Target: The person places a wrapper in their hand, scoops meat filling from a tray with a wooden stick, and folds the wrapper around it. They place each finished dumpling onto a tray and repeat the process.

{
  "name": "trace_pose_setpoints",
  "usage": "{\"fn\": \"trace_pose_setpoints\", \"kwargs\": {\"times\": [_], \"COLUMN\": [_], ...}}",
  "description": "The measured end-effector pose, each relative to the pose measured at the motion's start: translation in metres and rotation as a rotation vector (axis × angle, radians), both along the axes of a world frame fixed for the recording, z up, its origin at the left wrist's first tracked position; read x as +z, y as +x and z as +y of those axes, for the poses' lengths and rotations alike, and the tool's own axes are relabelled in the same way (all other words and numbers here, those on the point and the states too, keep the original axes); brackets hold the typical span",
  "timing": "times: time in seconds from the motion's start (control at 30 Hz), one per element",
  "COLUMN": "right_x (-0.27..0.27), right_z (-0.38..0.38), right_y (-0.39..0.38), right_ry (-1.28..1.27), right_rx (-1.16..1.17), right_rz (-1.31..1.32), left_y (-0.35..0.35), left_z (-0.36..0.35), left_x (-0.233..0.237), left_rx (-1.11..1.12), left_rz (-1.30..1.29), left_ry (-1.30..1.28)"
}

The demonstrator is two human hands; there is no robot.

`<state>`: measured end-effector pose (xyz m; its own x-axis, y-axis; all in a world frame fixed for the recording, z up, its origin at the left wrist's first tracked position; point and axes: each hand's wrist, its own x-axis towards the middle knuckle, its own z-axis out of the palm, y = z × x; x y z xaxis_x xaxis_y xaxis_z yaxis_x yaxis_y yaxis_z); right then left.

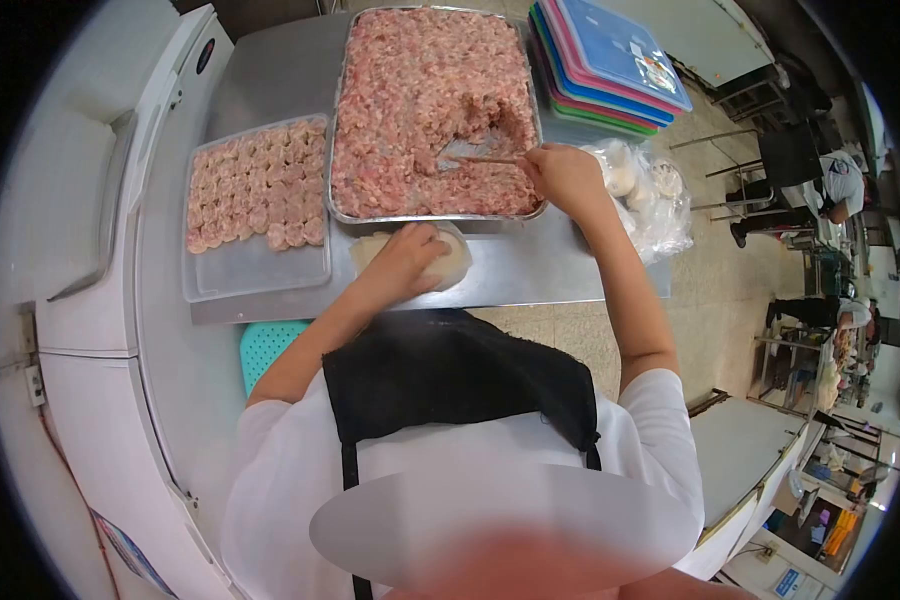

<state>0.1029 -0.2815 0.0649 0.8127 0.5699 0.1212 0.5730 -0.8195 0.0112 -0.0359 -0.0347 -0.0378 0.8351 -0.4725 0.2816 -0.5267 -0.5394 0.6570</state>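
A deep metal tray (420,90) of raw ground meat filling lies across the table, with a hollow dug out at its right side. My right hand (567,178) is closed around a thin wooden spatula (482,159), whose far end reaches into that hollow. Just below the tray's near edge, my left hand (406,260) rests with curled fingers on a small stack of pale round dough wrappers (452,262). How many wrappers the fingers grip is hidden. To the left, a clear plastic tray (255,277) carries rows of meat-filled dumplings (255,185).
Several coloured plastic lids (610,60) are piled at the back right of the steel table (530,270). Beside my right forearm sits a plastic bag of round white dough pieces (640,195). A white fridge (90,290) borders the left. Other people (843,188) stand far off at right.
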Motion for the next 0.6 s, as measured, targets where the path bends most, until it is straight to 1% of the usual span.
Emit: {"fn": "trace_pose_setpoints", "kwargs": {"times": [0.1, 0.13, 0.23, 0.27, 0.37, 0.4, 0.43, 0.53, 0.6], "right_x": [-0.02, -0.029, -0.032, -0.022, 0.003, 0.01, 0.007, -0.016, -0.026], "right_z": [0.014, 0.016, 0.02, 0.013, 0.001, 0.003, 0.004, 0.009, 0.012], "right_y": [-0.009, -0.02, -0.035, -0.031, -0.02, -0.023, -0.026, -0.031, -0.02], "right_ry": [-0.265, -0.088, -0.031, -0.068, -0.164, -0.074, -0.058, -0.013, 0.003], "right_rx": [-0.042, 0.144, 0.176, 0.193, 0.086, 0.037, 0.053, 0.085, 0.099], "right_rz": [0.114, -0.016, -0.089, -0.062, 0.01, -0.038, 0.0, 0.104, 0.152], "left_y": [-0.004, -0.005, -0.003, -0.003, -0.004, -0.005, -0.007, -0.004, -0.005], "left_z": [-0.002, -0.001, 0.002, 0.002, 0.004, 0.003, 0.003, 0.003, 0.003], "left_x": [0.004, 0.004, -0.003, -0.006, -0.009, -0.008, -0.008, 0.003, 0.012], "left_rx": [0.027, 0.035, 0.03, 0.05, 0.109, 0.127, 0.145, 0.255, 0.383], "left_rz": [-0.021, -0.03, 0.083, 0.083, 0.062, 0.048, 0.037, 0.195, 0.341], "left_ry": [0.004, 0.003, 0.004, -0.019, -0.077, -0.088, -0.098, -0.317, -0.461]}}
